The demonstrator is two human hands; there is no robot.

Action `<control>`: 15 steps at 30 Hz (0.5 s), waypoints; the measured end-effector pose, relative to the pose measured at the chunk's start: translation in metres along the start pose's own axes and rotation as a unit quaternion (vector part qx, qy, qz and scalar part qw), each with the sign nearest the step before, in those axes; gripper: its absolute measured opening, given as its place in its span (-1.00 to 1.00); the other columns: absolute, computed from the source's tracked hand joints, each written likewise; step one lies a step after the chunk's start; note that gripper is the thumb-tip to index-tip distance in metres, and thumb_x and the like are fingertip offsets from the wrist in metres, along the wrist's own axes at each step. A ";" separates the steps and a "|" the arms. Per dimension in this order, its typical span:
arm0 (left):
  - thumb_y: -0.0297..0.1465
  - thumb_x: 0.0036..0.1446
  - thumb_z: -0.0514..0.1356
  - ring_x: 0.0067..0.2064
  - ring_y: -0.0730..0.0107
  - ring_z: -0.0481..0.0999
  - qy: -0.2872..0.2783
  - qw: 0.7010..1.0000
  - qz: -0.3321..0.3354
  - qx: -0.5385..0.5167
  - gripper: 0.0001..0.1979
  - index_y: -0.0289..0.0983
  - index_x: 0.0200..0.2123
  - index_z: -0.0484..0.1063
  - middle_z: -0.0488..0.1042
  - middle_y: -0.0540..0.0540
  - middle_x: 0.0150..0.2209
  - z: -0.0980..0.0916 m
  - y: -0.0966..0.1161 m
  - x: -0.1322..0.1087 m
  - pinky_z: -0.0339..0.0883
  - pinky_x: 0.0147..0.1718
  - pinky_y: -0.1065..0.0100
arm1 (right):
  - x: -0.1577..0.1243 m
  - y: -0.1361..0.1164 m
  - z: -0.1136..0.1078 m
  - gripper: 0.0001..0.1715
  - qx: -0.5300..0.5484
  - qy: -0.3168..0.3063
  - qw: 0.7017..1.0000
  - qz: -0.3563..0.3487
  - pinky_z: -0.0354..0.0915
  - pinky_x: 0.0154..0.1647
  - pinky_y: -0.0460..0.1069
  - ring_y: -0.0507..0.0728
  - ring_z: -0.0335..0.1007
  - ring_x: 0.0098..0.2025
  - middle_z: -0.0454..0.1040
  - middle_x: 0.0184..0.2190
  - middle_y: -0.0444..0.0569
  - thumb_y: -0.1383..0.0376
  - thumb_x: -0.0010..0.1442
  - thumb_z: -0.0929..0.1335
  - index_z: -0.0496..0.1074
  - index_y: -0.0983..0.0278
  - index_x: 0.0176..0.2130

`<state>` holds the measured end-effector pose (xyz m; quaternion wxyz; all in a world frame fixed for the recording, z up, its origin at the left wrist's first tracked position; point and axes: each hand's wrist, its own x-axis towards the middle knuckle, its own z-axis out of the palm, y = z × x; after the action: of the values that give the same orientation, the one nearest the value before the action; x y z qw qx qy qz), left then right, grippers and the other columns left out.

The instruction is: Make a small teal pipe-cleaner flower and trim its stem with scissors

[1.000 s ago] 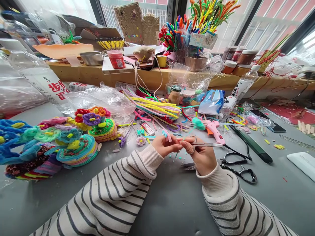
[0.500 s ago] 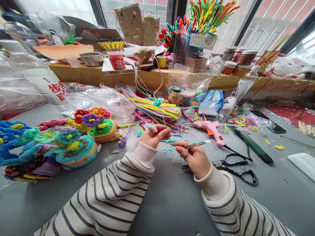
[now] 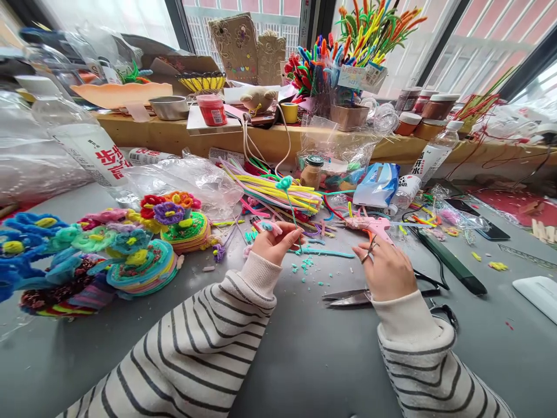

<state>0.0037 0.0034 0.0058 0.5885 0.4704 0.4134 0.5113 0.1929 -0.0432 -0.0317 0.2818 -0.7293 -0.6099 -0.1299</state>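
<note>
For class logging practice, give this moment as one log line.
left hand: holds teal-topped stem | right hand: near pink glue gun | table: teal scraps

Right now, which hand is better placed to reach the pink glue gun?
Probably the right hand: it is near the glue gun, though apparently holding small scissors. The left hand is farther away, pinching a teal-topped stem.

The turquoise tuft [image 3: 284, 183] looks fuzzy and matt, the glue gun [image 3: 383, 227] smooth plastic, the scissor blades [image 3: 353, 301] shiny metal.
</note>
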 end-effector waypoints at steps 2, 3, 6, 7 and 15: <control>-0.35 -0.24 0.22 -0.51 0.50 0.40 0.002 1.000 -0.001 0.003 -0.79 -0.38 -0.52 0.34 0.39 0.00 -0.59 0.000 0.000 0.000 0.29 -0.53 0.46 | -0.006 0.011 0.005 -0.60 -0.057 -0.019 0.998 0.009 0.09 -0.17 0.14 0.21 0.30 -0.25 0.38 -0.20 0.13 0.12 0.10 0.18 0.44 0.33 -0.39; -0.36 -0.24 0.23 -0.52 0.50 0.40 0.002 1.000 -0.002 0.006 -0.79 -0.38 -0.52 0.34 0.39 0.00 -0.59 0.000 0.000 0.000 0.28 -0.53 0.47 | -0.009 0.014 0.007 -0.61 -0.073 -0.026 0.997 -0.003 0.06 -0.15 0.17 0.21 0.29 -0.25 0.36 -0.17 0.12 0.11 0.09 0.18 0.44 0.31 -0.39; -0.36 -0.24 0.22 -0.52 0.51 0.39 0.001 1.000 -0.005 0.012 -0.80 -0.38 -0.51 0.35 0.39 0.00 -0.59 0.001 0.000 0.000 0.26 -0.54 0.48 | -0.015 0.017 0.010 -0.63 -0.103 -0.026 0.994 -0.004 -0.05 -0.10 0.29 0.27 0.23 -0.15 0.29 -0.09 0.11 0.12 0.08 0.20 0.44 0.30 -0.43; -0.36 -0.24 0.22 -0.51 0.51 0.39 0.001 1.000 -0.006 0.015 -0.80 -0.38 -0.51 0.35 0.39 -0.01 -0.59 0.001 0.000 0.000 0.26 -0.54 0.48 | -0.016 0.017 0.011 -0.64 -0.105 -0.025 0.994 0.002 -0.08 -0.10 0.32 0.28 0.21 -0.13 0.27 -0.07 0.11 0.13 0.09 0.20 0.44 0.30 -0.44; -0.33 -0.25 0.23 -0.51 0.50 0.40 0.006 1.000 -0.010 0.027 -0.78 -0.37 -0.52 0.35 0.39 0.01 -0.60 0.001 -0.001 -0.001 0.24 -0.53 0.46 | -0.015 0.014 0.012 -0.64 -0.104 -0.018 0.994 0.021 -0.18 -0.10 0.39 0.28 0.21 -0.15 0.25 -0.08 0.14 0.13 0.09 0.21 0.42 0.31 -0.46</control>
<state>0.0046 0.0027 0.0045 0.5782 0.4786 0.4352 0.4971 0.2016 -0.0503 -0.0528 0.1964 -0.7693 -0.5828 -0.1733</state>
